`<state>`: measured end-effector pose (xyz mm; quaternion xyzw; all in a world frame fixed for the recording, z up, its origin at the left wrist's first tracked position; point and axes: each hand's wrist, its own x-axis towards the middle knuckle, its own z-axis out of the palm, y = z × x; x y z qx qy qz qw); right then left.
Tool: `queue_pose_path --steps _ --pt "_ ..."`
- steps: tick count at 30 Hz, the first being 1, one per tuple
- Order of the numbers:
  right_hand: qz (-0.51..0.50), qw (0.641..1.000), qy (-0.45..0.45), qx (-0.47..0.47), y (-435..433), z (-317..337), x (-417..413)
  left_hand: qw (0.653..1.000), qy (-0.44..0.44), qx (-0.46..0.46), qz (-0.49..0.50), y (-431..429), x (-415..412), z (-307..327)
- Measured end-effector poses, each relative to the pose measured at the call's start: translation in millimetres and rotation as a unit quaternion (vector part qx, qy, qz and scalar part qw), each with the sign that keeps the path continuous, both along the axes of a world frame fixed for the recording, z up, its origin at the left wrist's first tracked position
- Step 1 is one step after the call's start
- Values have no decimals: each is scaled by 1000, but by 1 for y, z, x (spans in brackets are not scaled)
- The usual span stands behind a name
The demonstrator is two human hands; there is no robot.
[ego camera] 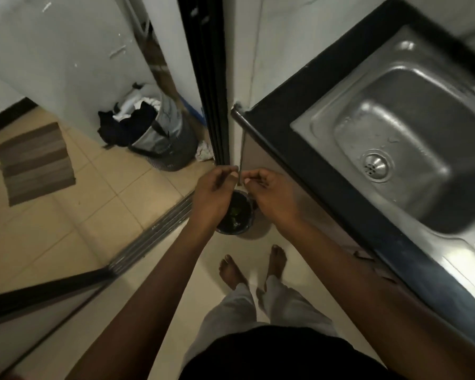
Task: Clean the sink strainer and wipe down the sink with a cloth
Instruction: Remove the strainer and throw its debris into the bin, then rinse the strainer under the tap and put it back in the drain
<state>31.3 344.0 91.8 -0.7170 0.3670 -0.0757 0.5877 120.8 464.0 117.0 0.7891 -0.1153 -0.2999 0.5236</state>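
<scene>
Black shirt fabric (pixel 272 355) fills the bottom edge, above pale grey trousers (pixel 231 316) and two bare feet (pixel 232 270) on cream floor tiles (pixel 99 187). Both forearms reach forward. The left hand (pixel 214 193) and the right hand (pixel 272 196) hover over a small round dark bin (pixel 237 218) with green scraps inside. Each hand's fingers are curled, thumb and forefinger drawn together tip to tip; whether they pinch anything is too blurred to tell. To the right, the round perforated metal sink strainer (pixel 376 165) sits in the drain of the stainless steel sink (pixel 395 116), which is set in a black countertop (pixel 299 119). A striped brown mat (pixel 35 163) and a grey hamper of clothes (pixel 162 135) lie at left.
</scene>
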Motion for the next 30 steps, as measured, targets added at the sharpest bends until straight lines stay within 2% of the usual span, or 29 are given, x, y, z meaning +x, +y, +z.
queue_pose_path --steps 5,11,30 --pt "-71 995 -70 15 -22 54 -29 998 -19 -38 -43 -32 -13 39" --pt "-153 978 -128 60 -52 88 -68 992 -34 -70 -102 -73 -40 71" --pt "-310 932 -184 32 -191 126 -233 962 -28 -103 -250 -250 -173 114"
